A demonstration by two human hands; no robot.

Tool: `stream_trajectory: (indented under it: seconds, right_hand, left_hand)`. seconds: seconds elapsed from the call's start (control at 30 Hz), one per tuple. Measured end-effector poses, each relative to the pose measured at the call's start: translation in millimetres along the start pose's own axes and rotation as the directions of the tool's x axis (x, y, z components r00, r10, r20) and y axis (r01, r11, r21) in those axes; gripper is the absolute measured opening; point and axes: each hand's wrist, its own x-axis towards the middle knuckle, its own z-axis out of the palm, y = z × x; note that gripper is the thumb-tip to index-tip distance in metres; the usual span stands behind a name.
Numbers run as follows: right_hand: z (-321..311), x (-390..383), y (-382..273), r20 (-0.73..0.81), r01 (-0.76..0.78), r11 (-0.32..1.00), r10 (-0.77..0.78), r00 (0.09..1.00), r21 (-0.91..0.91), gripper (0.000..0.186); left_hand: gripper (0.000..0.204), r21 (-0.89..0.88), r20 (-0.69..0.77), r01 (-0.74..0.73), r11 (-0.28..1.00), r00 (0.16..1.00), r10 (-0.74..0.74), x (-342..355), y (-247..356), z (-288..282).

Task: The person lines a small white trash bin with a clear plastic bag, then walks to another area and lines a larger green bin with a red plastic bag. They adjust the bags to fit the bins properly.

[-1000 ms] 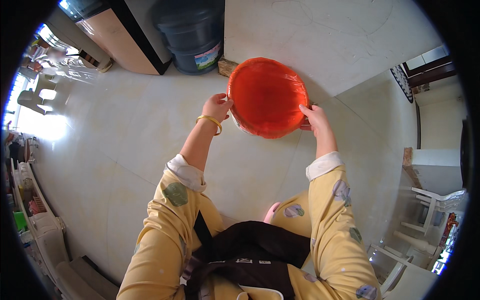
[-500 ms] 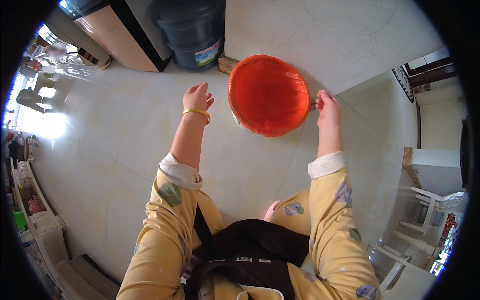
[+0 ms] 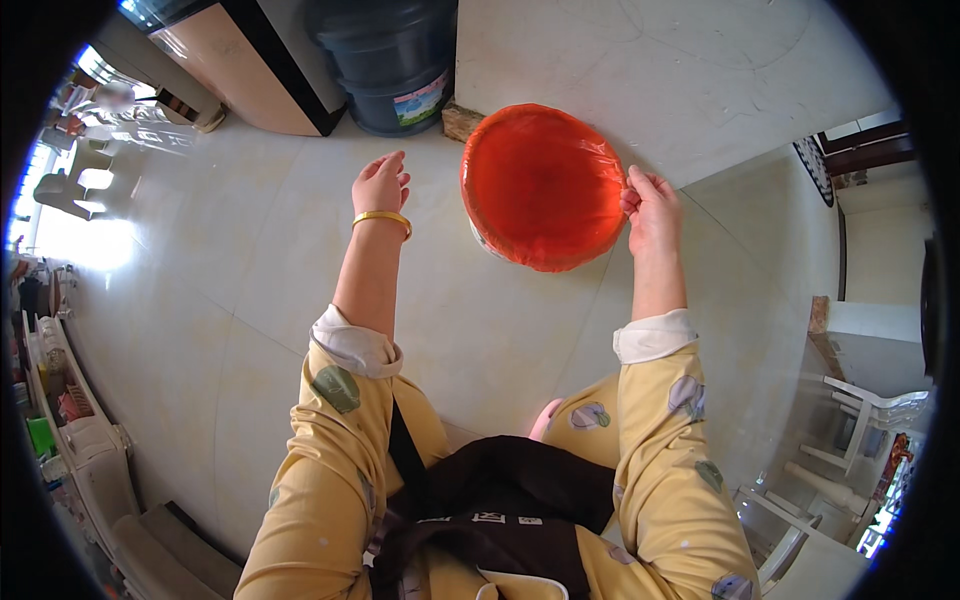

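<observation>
A round bin (image 3: 484, 240) stands on the floor in front of me, lined with a red plastic bag (image 3: 545, 190) folded over its rim. Just a strip of the bin's pale outer wall shows below the bag at the lower left. At the right side of the rim, my right hand (image 3: 652, 210) is closed in a pinch on the bag's edge. My left hand (image 3: 380, 185), wearing a gold bangle (image 3: 381, 217), hovers left of the bin, apart from it, with loosely bent fingers and nothing visible in them.
Behind the bin are a dark blue water bottle (image 3: 380, 65) and a white panel (image 3: 650, 80) with a brown block (image 3: 461, 122) at its foot. A tall beige appliance (image 3: 235, 70) stands at the far left. White chairs (image 3: 860, 410) are on the right.
My right hand has come up against the bag's rim and pinches it. My left hand has moved slightly left and away from me. The bin stays in about the same place.
</observation>
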Motion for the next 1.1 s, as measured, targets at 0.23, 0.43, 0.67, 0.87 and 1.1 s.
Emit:
stream_trajectory:
  seconds: [0.23, 0.43, 0.67, 0.87, 1.1]
  right_hand:
    - [7, -10, -6, 0.088, -0.109, 0.993, 0.112, 0.99, -0.036, 0.018]
    - [11, -12, -4, 0.212, -0.24, 0.971, 0.237, 0.948, -0.011, 0.017]
    - [20, -14, 1, 0.27, -0.146, 0.989, 0.139, 0.953, 0.004, 0.009]
    - [29, -26, -11, 0.409, -0.125, 0.991, 0.092, 0.908, 0.054, 0.007]
    - [56, -71, -20, 0.716, -0.065, 0.986, 0.158, 0.681, -0.156, 0.01]
  left_hand:
    - [0.023, 0.191, -0.009, -0.058, 0.98, 0.998, 0.061, 8, -5, -4]
    - [0.026, 0.032, 0.016, 0.079, 0.996, 0.997, -0.079, -15, 3, 10]
    - [0.028, 0.11, 0.073, -0.007, 0.994, 0.997, -0.001, 2, -3, 1]
    - [0.024, 0.145, 0.023, -0.004, 0.989, 1.0, 0.001, -4, 2, 5]
    - [0.021, 0.113, 0.078, -0.106, 0.988, 0.992, 0.098, 6, -9, 1]
